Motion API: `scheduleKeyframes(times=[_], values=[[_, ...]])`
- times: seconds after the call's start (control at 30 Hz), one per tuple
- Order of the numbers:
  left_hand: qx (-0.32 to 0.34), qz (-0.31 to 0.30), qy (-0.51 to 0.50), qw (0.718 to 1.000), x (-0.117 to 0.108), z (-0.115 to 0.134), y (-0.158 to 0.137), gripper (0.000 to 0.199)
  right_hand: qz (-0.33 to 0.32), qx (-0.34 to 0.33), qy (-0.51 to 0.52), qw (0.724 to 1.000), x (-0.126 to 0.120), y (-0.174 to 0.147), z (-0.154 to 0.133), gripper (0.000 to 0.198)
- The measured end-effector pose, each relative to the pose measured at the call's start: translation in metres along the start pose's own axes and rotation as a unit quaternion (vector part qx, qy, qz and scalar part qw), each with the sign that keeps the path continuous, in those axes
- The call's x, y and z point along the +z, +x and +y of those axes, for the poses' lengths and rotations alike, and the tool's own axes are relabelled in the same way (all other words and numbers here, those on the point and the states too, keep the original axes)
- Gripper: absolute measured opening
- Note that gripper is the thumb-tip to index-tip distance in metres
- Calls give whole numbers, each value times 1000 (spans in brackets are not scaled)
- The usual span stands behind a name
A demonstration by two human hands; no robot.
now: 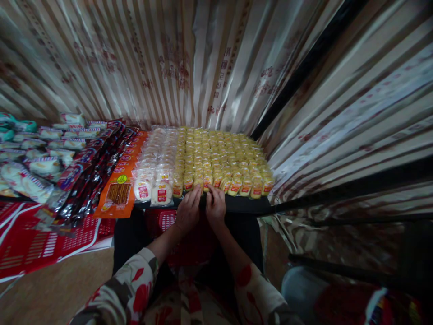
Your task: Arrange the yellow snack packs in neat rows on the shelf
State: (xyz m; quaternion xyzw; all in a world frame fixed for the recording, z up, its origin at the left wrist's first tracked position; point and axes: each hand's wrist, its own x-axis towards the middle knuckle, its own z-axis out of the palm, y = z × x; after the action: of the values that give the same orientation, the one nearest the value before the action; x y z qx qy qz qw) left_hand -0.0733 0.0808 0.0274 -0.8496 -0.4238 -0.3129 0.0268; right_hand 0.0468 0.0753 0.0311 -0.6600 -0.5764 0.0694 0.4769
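My left hand [190, 206] is at the front edge of the rows of small yellow snack packets [223, 153]. Its fingers are bunched together and press on a front yellow packet [199, 183]. Close beside it, my right hand [215, 205] has its fingers curled together against the neighbouring yellow packet [207, 177]. Each packet is clear-wrapped with a red and yellow label, standing in tight rows. My fingers partly hide the fronts of these packets. Just left of them stand rows of white round crackers [162, 192] in clear wrap.
An orange snack bag [117, 194], dark red packets [98, 169] and a heap of white-wrapped snacks [43, 162] lie to the left. Below is a red basket [67, 243]. A patterned curtain [169, 63] hangs behind; black bars [304, 72] run along the right.
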Motion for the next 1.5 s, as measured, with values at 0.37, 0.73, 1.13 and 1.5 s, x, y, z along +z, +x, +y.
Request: scheduleKeyframes(times=[0.37,0.73,1.13,1.5], values=[[2,-9,75,997,12,-2,-4,48,0,-13,14,1000,1,-4,12,38],[15,-55,91,994,14,-3,-5,54,0,-14,3,1000,3,-6,11,39],[25,6,77,997,21,-8,-14,46,-7,-13,-5,1000,0,-6,12,39],[37,-12,37,999,15,-9,-8,53,11,-29,-23,999,3,-5,14,38]])
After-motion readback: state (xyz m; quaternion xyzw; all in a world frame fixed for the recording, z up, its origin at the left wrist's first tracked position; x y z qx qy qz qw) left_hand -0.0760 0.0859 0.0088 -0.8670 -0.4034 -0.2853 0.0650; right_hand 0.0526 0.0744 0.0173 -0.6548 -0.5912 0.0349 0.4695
